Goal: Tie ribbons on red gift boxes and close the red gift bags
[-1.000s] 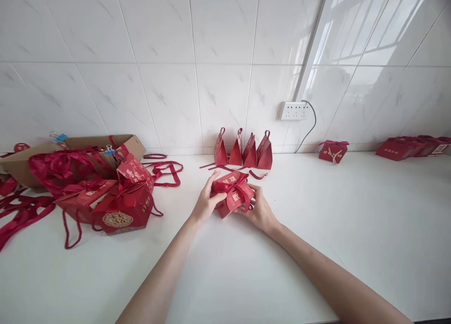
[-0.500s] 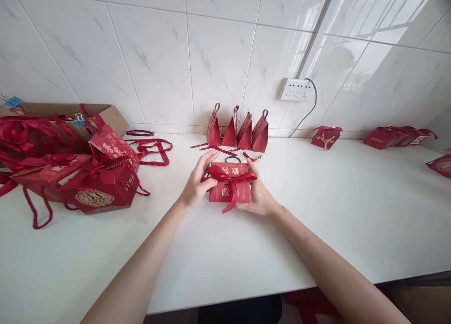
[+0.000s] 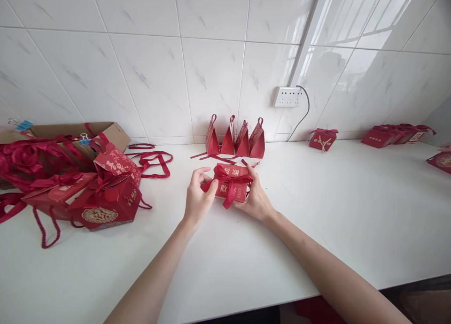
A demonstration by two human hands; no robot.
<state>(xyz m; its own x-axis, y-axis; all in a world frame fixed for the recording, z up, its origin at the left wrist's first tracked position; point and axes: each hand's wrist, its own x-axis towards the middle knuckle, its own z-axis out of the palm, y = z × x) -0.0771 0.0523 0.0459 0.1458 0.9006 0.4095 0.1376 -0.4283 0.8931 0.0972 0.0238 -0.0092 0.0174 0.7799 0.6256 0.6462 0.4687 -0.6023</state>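
A red gift box (image 3: 243,191) with gold lettering is held between my hands, low over the white table. A dark red ribbon bow (image 3: 231,179) is tied across its top, one tail hanging over the near side. My left hand (image 3: 200,195) is closed at the box's left end, thumb against the edge; a bit of red shows between thumb and fingers, and I cannot tell whether it is ribbon or box. My right hand (image 3: 258,197) wraps round the right end, its fingers partly hidden beneath. Loose ribbon strips (image 3: 218,159) lie just beyond the box.
Several red triangular boxes (image 3: 242,141) stand by the tiled wall. On the left are a cardboard box (image 3: 120,135) of ribbon, red gift boxes (image 3: 120,206) with rope handles and a ribbon coil (image 3: 162,166). At right sit a small box (image 3: 322,141) and stacked red boxes (image 3: 382,137).
The gift box has turned slightly and tilted in my hands. My left hand has shifted toward me along its left end, and the view has tipped up a little.
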